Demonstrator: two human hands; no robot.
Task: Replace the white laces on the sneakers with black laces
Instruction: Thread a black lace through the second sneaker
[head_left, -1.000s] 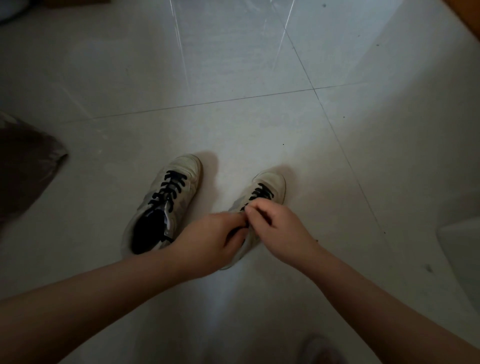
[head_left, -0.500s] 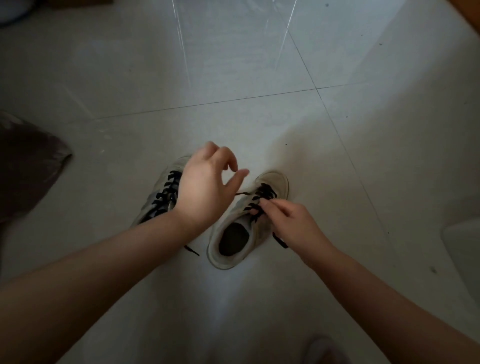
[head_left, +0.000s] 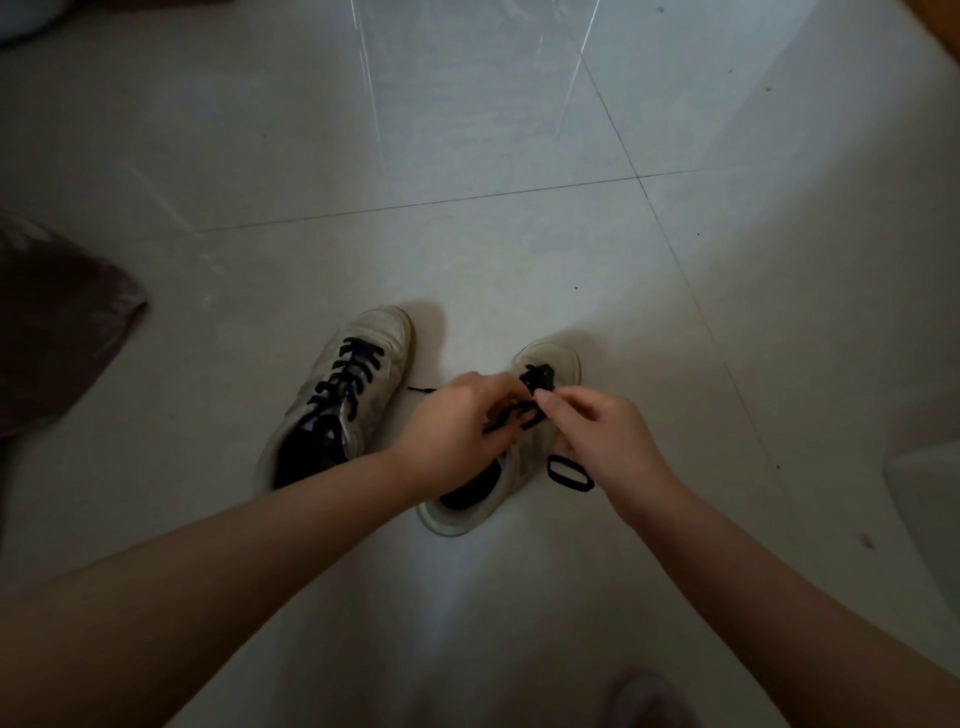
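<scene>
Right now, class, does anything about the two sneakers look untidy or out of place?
Only loose lacing on the right sneaker: a black lace loop dangles beside it while the left hand and right hand pinch the lace. The left sneaker looks neatly laced.

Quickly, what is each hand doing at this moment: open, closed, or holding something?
Left hand: fingers pinch the black lace over the right sneaker.
Right hand: fingers pinch the same lace.

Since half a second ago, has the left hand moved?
Yes. The left hand has dropped from above the left sneaker rightward onto the right sneaker, meeting the right hand at the black lace.
</scene>
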